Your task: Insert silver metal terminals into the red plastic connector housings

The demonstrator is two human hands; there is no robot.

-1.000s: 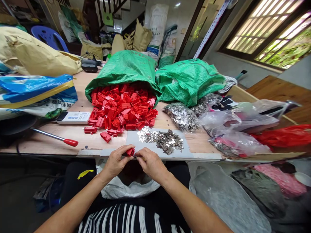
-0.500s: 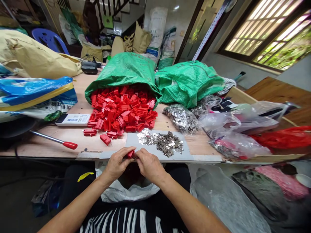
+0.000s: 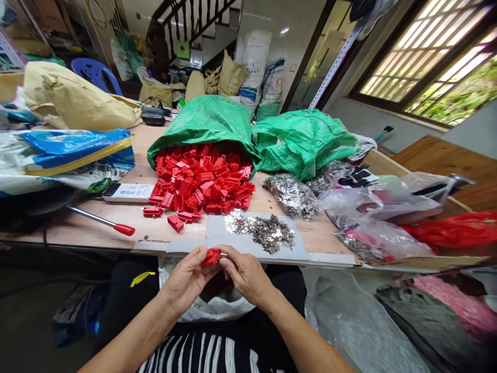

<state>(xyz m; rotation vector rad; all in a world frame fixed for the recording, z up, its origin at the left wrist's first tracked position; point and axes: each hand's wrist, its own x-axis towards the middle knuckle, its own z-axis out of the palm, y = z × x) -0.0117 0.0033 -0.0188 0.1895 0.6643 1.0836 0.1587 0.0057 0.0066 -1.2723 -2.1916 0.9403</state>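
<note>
1. Lower centre: left hand (image 3: pixel 185 280) pinches a small red plastic block (image 3: pixel 212 257), apparently steadying it.
2. Right hand (image 3: pixel 249 275) meets its end; grip unclear.
3. Silver metal pieces (image 3: pixel 274 234) lie above, seemingly for easy reach.

The red block (image 3: pixel 212 257) below centre looks like smooth, glossy plastic, as does the red heap (image 3: pixel 204 181) above it. Shiny metal pieces (image 3: pixel 274 235) glint right of centre. The green sack (image 3: pixel 217 116), upper centre, resembles crinkled woven plastic; the tabletop (image 3: pixel 97 224), pale smooth wood; the tan sack (image 3: pixel 77 101), upper left, creased matt paper.
</note>
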